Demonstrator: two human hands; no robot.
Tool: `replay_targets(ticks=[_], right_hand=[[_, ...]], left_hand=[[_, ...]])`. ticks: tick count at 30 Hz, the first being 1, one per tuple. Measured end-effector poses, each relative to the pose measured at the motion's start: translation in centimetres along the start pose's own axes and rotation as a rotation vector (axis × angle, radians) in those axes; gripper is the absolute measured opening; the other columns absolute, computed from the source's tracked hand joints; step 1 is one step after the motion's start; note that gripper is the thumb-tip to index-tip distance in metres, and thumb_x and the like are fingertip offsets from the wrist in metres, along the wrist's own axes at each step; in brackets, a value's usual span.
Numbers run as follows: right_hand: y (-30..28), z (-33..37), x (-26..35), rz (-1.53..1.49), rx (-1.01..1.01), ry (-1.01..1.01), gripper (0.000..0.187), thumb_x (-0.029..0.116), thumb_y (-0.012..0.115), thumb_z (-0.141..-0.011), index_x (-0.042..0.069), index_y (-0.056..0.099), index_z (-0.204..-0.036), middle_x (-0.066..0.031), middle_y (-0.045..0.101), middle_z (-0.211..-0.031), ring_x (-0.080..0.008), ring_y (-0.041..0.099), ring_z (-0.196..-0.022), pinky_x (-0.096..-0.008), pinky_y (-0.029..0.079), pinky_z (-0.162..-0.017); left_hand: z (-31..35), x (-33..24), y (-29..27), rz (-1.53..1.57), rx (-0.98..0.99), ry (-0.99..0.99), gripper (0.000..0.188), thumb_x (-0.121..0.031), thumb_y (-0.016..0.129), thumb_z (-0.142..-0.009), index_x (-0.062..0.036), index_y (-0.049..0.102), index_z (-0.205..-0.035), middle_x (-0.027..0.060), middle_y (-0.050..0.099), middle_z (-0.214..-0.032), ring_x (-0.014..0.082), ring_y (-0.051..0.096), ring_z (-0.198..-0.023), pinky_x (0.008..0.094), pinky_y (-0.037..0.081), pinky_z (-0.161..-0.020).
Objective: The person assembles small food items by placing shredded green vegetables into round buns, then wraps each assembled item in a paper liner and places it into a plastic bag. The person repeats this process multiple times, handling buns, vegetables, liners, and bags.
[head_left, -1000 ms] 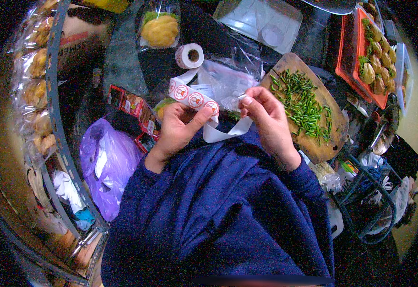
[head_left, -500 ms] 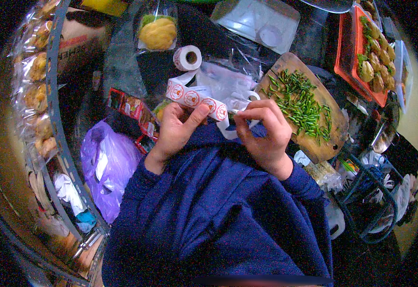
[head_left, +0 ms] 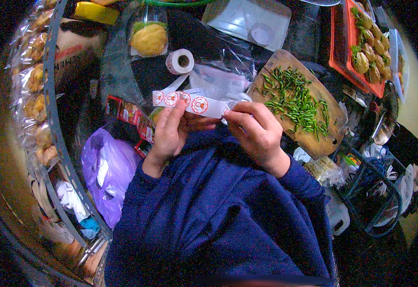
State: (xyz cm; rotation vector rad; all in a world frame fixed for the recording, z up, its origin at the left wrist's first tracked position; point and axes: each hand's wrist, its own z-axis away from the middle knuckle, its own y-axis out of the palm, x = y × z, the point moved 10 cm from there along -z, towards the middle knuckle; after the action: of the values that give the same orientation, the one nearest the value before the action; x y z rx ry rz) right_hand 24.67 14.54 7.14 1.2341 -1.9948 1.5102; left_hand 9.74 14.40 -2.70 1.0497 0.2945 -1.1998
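Observation:
A white strip of round red-and-white stickers (head_left: 200,104) stretches between my two hands. My left hand (head_left: 167,135) pinches it, thumb lying across one sticker and fingers underneath. At the bare right end of the strip, my right hand (head_left: 260,133) grips with thumb and fingertips together. The strip's other end runs back to a sticker roll (head_left: 180,61) standing on the dark surface just beyond. Behind the strip lie clear plastic bags (head_left: 218,79). A yellow, rounded food item in a clear bag (head_left: 149,39) rests beyond the roll.
To the right, green chillies (head_left: 297,103) cover a wooden board (head_left: 335,117). Farther right are an orange tray (head_left: 335,52) of stuffed food and a dark wire basket (head_left: 371,191). A purple bag (head_left: 106,172) and a metal rack rail (head_left: 49,91) with bagged food stand left.
My right hand has drawn the strip's end down and rightward, and the strip now lies straighter. The loose white backing loop is no longer visible. My left thumb has shifted along the stickers.

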Motion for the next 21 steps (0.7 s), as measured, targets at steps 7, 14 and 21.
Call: replay_targets(ticks=[7, 14, 21], right_hand=[[1.4, 0.0, 0.0, 0.01, 0.125, -0.066, 0.029, 0.008, 0.073, -0.07, 0.008, 0.068, -0.098, -0.0095, 0.064, -0.1, -0.0257, 0.062, -0.084, -0.0351, 0.051, -0.071], [0.0, -1.0, 0.7, 0.038, 0.107, -0.067, 0.025, 0.011, 0.075, -0.068, 0.007, 0.062, -0.089, -0.0113, 0.061, -0.109, -0.0285, 0.057, -0.099, -0.0413, 0.047, -0.082], [3.4, -1.5, -2.6, -0.568, 0.296, 0.404, 0.021, 0.002, 0.068, -0.077, 0.004, 0.049, -0.086, -0.0087, 0.06, -0.093, -0.0181, 0.059, -0.09, -0.0297, 0.046, -0.079]], left_hand=[[0.0, -0.1, -0.1, 0.06, 0.008, 0.015, 0.043, -0.032, 0.032, -0.1, 0.0041, 0.046, -0.12, 0.0212, 0.06, -0.111, 0.0343, 0.064, -0.097, 0.0427, 0.056, -0.079], [-0.3, 0.3, 0.0, 0.043, 0.011, 0.019, 0.041, -0.032, 0.035, -0.1, 0.003, 0.051, -0.116, 0.0166, 0.064, -0.105, 0.0254, 0.066, -0.091, 0.036, 0.054, -0.078], [0.4, -2.1, -0.3, -0.286, -0.076, 0.258, 0.031, -0.028, 0.047, -0.097, -0.0005, 0.057, -0.107, 0.0083, 0.065, -0.095, 0.0158, 0.064, -0.084, 0.0299, 0.052, -0.077]])
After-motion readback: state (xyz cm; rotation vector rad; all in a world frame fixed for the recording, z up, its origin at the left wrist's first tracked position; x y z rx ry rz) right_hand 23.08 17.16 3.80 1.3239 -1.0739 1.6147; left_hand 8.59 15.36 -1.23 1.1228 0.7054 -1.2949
